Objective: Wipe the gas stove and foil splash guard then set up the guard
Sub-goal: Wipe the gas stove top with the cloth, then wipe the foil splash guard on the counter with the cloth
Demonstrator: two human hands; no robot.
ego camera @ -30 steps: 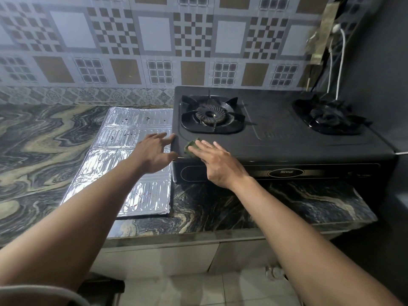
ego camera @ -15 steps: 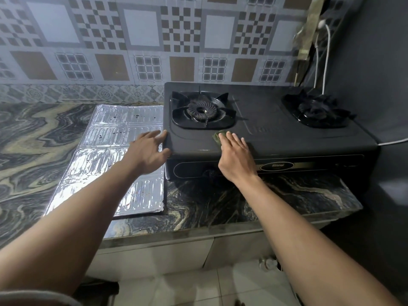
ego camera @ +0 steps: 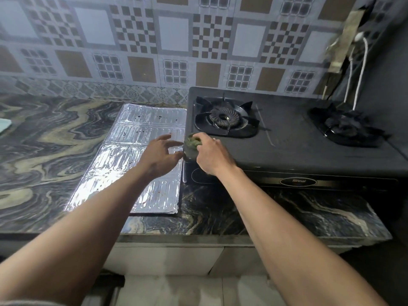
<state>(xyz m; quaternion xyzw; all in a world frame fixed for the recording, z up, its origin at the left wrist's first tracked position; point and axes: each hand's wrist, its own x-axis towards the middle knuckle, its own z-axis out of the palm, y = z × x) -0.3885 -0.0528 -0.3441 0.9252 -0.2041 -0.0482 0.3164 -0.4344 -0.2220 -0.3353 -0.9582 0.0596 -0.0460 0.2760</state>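
The right hand (ego camera: pixel 213 154), closed on a green pad (ego camera: pixel 192 141), sits at the stove's (ego camera: pixel 298 149) front-left corner, its unwiped top stretching rightward, while the open left hand (ego camera: pixel 161 154) hovers over the guard (ego camera: pixel 132 160) lying flat on the bench (ego camera: pixel 50 138), long axis front-to-back.

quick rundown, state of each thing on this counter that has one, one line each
foil splash guard: lying flat on the counter left of the stove, dark specks on it, not set up
gas stove: both burners unlit, nothing on them
green scrub pad: pressed on the stove's front left corner
right hand: gripping the pad
left hand: open, empty, at the stove's left edge
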